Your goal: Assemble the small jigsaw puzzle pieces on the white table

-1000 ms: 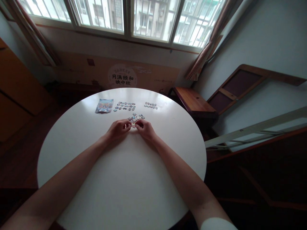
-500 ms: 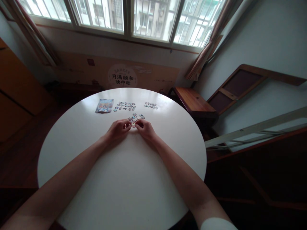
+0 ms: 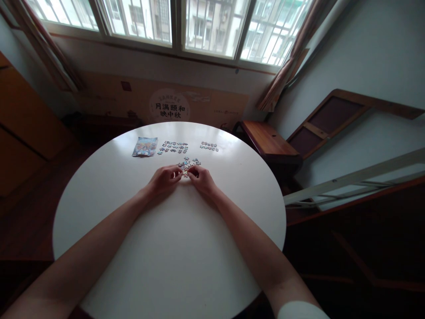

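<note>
Two bare hands are working close together over a round white table [image 3: 166, 261], and on the wall beyond it a poster [image 3: 199, 104] is showing dark Chinese characters in two lines, 月满颐和 above 映中秋, inside a pale circle; the smaller lettering around them is staying too fine for me to read from where I am standing. A colourful packet [image 3: 145, 147] is lying flat near the far left part of the table, its printing blurring beyond reading. Beside it, a left group of jigsaw pieces [image 3: 174, 147] is sitting in loose rows, while a right group of jigsaw pieces [image 3: 209, 146] is forming shorter rows well apart from it. Nearer the person, a loose heap of jigsaw pieces [image 3: 186, 162] is spreading just beyond the fingertips. The left hand [image 3: 166, 175] and the right hand [image 3: 201, 178] are facing each other with thumbs and fingers curling into a narrow grip, and a small jigsaw piece [image 3: 185, 176] is showing between them; I cannot tell whether either hand is firmly pinching it. Compared with half a second ago, hardly anything is differing: both hands are keeping to the same spot, and the packet and the rows are lying as they were
</note>
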Demonstrator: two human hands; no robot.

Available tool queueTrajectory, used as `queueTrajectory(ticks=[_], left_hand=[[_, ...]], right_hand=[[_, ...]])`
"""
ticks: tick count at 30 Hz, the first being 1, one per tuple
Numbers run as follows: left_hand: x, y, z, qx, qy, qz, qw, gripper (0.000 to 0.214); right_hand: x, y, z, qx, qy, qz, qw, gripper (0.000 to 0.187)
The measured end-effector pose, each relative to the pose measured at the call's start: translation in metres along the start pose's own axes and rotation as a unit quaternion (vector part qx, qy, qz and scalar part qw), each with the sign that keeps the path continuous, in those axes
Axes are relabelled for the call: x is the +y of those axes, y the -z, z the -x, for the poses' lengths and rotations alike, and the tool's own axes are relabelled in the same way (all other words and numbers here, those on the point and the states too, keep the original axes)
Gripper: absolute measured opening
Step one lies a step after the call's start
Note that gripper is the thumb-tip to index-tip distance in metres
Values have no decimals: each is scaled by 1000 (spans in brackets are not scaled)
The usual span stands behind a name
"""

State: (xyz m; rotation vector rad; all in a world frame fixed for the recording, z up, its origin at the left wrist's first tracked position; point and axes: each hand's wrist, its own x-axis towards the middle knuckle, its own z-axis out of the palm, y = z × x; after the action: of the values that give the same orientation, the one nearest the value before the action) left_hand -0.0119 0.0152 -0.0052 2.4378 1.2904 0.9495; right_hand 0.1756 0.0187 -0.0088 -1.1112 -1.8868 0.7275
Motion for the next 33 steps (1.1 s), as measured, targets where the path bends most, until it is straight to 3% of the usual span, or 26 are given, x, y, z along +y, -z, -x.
queueTrajectory(ticks=[8,13,18,22,26,33], left_hand=[[-1,-1,0,8,1,-4,1000,21],[-3,-2,0,17,7,-2,1000,24],[-2,-1,0,9,23,18,1000,27],[0,0,-1,3,24,15,1000,26],[0,0,-1,0,24,11,1000,25],[-3,-2,0,2,0,-10,1000,22]], right_hand=[[0,1,0,2,0,0,1000,12],[-1,-1,-1,40,28,-13,999,12],[5,12,-3,55,46,80,994,13],[19,33,-6,97,-28,201,974,13],[29,44,-7,144,-124,256,948,10],[25,42,-6,135,-168,284,934,13]])
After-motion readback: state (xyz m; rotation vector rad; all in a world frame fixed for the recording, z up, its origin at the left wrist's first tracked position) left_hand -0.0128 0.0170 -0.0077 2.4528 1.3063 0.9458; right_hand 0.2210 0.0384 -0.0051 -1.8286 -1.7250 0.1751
